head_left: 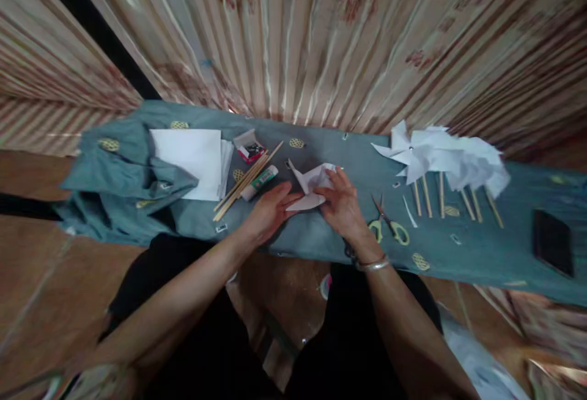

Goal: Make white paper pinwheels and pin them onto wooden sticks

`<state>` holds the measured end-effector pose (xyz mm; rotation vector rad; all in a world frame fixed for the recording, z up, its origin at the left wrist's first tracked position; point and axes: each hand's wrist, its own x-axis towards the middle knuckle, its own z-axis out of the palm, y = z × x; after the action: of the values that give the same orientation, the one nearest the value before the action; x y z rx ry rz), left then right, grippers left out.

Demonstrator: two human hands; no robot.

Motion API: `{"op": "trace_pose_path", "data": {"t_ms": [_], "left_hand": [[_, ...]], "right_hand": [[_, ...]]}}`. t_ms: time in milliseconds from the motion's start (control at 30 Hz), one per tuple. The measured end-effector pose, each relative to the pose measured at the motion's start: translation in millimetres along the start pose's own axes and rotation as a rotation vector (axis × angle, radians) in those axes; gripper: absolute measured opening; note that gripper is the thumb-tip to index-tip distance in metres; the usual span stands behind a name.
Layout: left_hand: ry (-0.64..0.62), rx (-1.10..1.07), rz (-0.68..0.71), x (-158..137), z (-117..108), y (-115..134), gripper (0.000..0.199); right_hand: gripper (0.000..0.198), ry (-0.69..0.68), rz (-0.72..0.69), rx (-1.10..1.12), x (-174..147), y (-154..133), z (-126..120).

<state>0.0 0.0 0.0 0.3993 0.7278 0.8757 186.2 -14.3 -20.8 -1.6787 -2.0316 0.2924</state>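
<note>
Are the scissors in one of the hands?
No, the scissors lie on the green tablecloth, while the left hand and right hand both touch the folded white paper.

I count one pair of scissors (382,213); to its left, my two hands (270,211), one folded paper (306,203), one glue stick (259,182), one open box (250,146), one paper stack (190,161) and wooden sticks (247,178) too bunched to tally; to its right, six pinwheel sticks (425,196) and one phone (553,242).

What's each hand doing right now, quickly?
Left hand: fingers at the left side of the folded white paper; whether they grip it cannot be told.
Right hand: closed on the paper's right side, holding it.
</note>
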Motion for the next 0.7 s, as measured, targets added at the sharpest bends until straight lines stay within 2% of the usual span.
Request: {"op": "trace_pose_path", "data": {"t_ms": [133, 300, 500, 700], "left_hand": [[0.017, 0.016, -0.083, 0.8, 10.4, -0.4, 0.029], [0.075, 0.013, -0.072, 2.0, 18.7, -0.6, 0.029], [0.064, 0.003, -0.047, 10.9, 6.5, -6.0, 0.026], [-0.019, -0.058, -0.001, 14.9, 4.4, 1.8, 0.035]], "right_hand": [[0.035, 0.021, 0.000, 0.061, -1.0, 1.2, 2.4], [0.035, 0.025, 0.005, 0.111, -3.0, 0.9, 5.0], [0.034, 0.031, -0.056, 0.062, -10.6, -7.2, 5.4], [0.052, 0.071, -0.118, -0.005, -23.7, -21.1, -3.7]]}}
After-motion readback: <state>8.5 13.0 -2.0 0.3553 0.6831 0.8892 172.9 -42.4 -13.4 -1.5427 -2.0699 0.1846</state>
